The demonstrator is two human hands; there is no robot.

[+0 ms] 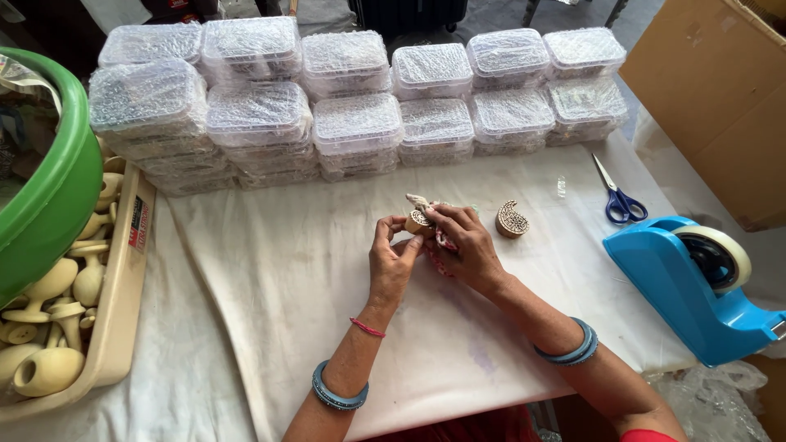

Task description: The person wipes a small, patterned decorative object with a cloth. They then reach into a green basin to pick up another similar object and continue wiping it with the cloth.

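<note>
— What does the work surface look like?

— A table covered with a creased white cloth [278,270]. Along its far edge stand two rows of clear plastic lidded boxes wrapped in bubble film [352,106], stacked several high.

— And the person's hands?

— Both meet near the middle of the cloth. The left hand [391,260] has its thumb and fingers closed on a small round carved wooden block [419,221], held just above the cloth. The right hand [463,245] presses its fingertips together on the same block from the other side, with a scrap of pale patterned cloth [417,200] sticking out behind it. Each forearm wears a blue-grey bangle, and the left wrist has a thin red thread.

— Anything lying close by?

— A second carved wooden block, teardrop-shaped [512,219], sits on the cloth just to the right of the hands, not touching them. Farther right lie blue-handled scissors [619,196] and a large bright blue tape dispenser with a roll of pale tape [688,282].

— And on the left?

— A green plastic tub [57,196] sits over a beige tray [123,295] filled with pale wooden goblet-shaped pieces [49,327]. A brown cardboard box [720,98] stands at the far right corner.
</note>
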